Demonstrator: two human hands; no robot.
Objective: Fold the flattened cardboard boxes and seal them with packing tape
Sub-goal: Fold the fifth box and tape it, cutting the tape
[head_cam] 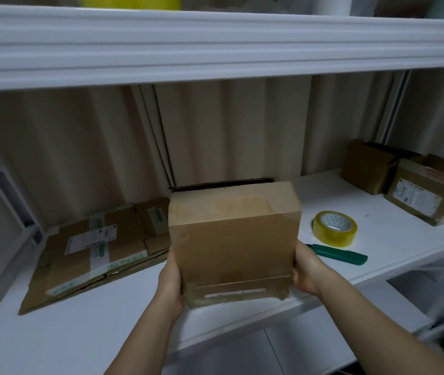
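- Nearest: left hand (170, 277) and right hand (306, 269), apart, clamped on the two opposite sides of a folded cardboard box (233, 239), fingers hidden behind it.
- Box held up over the front edge of the white shelf (394, 234), long axis upright, open end away from the camera.
- Tape roll (335, 228) on the shelf just right of the box, nearer the right hand; green cutter (339, 254) beside it.
- Flattened boxes (91, 250) lying to the left, two assembled boxes (404, 182) far right.
- Printed labels on the boxes, writing too small to read.
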